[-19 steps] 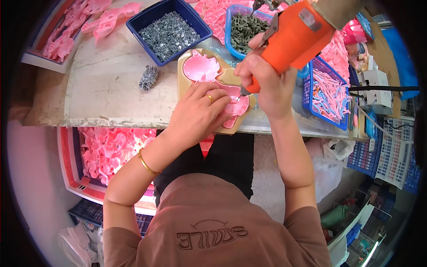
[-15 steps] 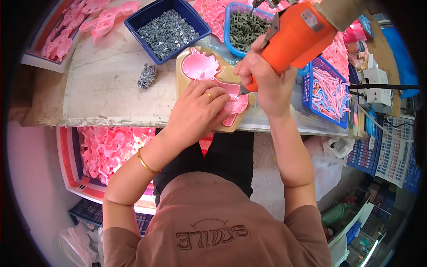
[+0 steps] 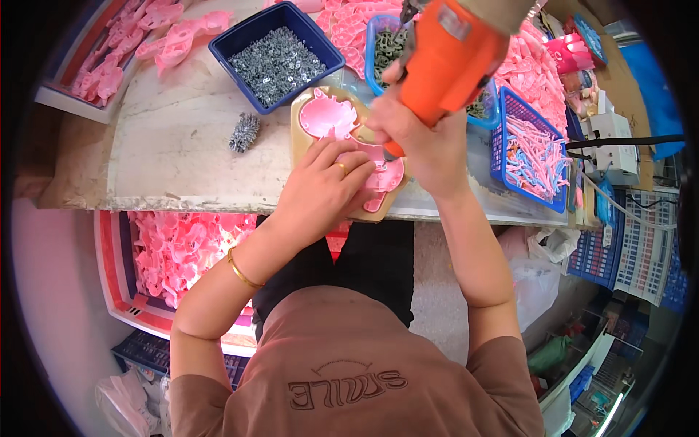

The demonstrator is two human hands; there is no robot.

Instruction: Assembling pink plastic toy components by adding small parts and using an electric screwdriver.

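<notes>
My right hand (image 3: pixel 426 146) is wrapped round an orange electric screwdriver (image 3: pixel 448 65), its nose pointing down at a pink plastic shell (image 3: pixel 326 116). The bit's contact with the shell is too small to make out. The rounded, hollow shell lies in a tan holding block (image 3: pixel 300 113) near the table's front edge. Across the shell's middle rests my left hand (image 3: pixel 324 182), fingers laid over it just left of the screwdriver's nose. That hand's thumb is hidden.
A dark blue bin (image 3: pixel 269 62) of small metal parts stands behind the block, beside a clump of screws (image 3: pixel 245 132). To the right are a light blue tub (image 3: pixel 493 109) of dark parts and a blue basket (image 3: pixel 530 182) of pink and blue sticks. Pink shells fill a crate (image 3: pixel 120 291) below.
The screwdriver has swung left and stands steeper, its nose lower over the shell; the bit that showed before is now hidden. My left hand stays on the shell.
</notes>
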